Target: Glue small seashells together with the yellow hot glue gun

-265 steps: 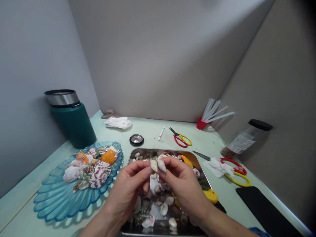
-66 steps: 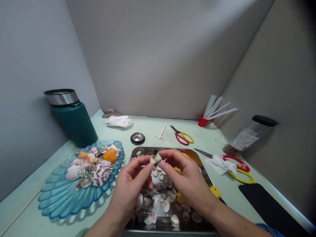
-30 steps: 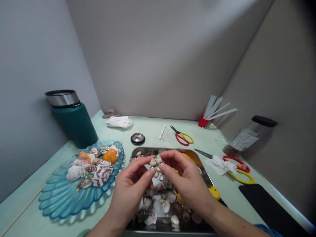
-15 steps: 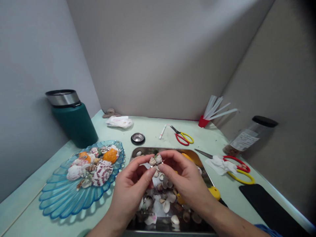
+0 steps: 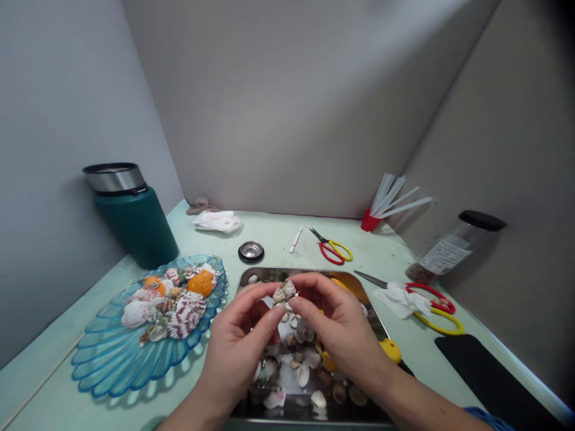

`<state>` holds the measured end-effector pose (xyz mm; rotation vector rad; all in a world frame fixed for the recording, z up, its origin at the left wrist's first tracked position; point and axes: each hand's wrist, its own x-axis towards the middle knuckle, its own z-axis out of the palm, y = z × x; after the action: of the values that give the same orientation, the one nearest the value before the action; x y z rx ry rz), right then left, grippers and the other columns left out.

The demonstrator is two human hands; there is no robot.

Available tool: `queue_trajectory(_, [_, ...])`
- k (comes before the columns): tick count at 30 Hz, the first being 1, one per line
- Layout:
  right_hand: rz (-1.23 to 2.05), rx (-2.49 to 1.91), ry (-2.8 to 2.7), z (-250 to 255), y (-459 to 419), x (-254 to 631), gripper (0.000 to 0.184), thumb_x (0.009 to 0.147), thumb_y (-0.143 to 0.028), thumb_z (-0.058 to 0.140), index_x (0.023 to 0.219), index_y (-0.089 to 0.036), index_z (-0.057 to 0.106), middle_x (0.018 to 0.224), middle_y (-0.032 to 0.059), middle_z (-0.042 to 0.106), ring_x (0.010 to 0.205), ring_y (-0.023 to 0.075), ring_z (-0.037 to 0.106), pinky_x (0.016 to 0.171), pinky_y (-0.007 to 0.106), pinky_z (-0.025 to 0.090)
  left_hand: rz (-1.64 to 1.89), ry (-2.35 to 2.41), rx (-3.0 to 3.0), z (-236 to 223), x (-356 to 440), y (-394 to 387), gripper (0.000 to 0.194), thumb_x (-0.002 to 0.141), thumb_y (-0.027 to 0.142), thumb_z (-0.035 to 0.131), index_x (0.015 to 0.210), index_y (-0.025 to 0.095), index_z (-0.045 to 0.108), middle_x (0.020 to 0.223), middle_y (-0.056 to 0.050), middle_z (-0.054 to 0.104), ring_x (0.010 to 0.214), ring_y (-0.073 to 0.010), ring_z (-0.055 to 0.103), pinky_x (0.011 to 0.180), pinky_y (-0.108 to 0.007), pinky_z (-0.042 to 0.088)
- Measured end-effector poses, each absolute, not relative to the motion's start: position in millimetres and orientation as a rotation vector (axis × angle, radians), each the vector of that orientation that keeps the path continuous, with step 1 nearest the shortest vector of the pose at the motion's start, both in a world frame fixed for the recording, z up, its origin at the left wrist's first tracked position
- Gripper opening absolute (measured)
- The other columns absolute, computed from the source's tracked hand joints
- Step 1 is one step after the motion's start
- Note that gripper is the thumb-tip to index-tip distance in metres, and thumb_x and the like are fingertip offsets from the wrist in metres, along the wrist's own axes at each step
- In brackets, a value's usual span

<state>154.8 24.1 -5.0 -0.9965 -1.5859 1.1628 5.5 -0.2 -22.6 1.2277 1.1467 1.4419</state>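
Note:
Two small cream spiral shells sit side by side between my fingertips: one spiral shell [image 5: 278, 295] at my left hand [image 5: 245, 335], the other spiral shell [image 5: 289, 288] at my right hand [image 5: 335, 323]. Both hands are closed in a pinch. A thin, shiny metal piece [image 5: 291, 296] shows just under the shells, near my right thumb; its kind is too small to make out. Below the hands lies a metal tray [image 5: 309, 413] with several loose shells, among them a white shell [image 5: 318, 399]. My hands cover part of the tray.
At left are a blue shell-shaped dish [image 5: 112, 359] of shells and a green bottle [image 5: 135, 221]. Farther back are a bottle lid [image 5: 251, 252], a marker [image 5: 296, 239] and scissors [image 5: 331, 250]. At right lie larger scissors [image 5: 438, 323], a jar [image 5: 449, 251] and a black phone-like slab [image 5: 485, 377].
Earlier, both shells were held with their tips pointing down toward me; now the tips point up and a thin metal piece shows beneath. Over the last second the hands have hardly moved.

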Motion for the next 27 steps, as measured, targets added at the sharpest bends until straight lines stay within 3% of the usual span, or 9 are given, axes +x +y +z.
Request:
queue_trajectory(6, [1.151,-0.975,-1.586,-5.7,23.2,154.4,0.017,0.083,-0.021,0.059,0.099,-0.024,0.062,0.093,0.0004,0.064,0.086,0.0172,0.061,0.078,0.031,0.049,1.468,1.141,1.342,-22.5,4.2,-0.8,0.018,0.08,0.024,0.065,0.097,0.026,0.069,0.098,-0.001,0.059,0.053,-0.0055,0.054,0.05,-0.018,0.046])
queue_trajectory(27, [1.06,-0.929,-1.632,-6.1,25.0,154.8,0.018,0.084,-0.017,0.059,0.1,-0.025,0.062,0.099,0.0002,0.063,0.089,0.0163,0.06,0.078,0.029,0.047,1.507,1.151,1.42,-23.7,4.0,-3.5,0.023,0.081,0.023,0.063,0.102,0.029,0.07,0.107,-0.003,0.056,0.057,-0.0064,0.056,0.053,-0.019,0.049])
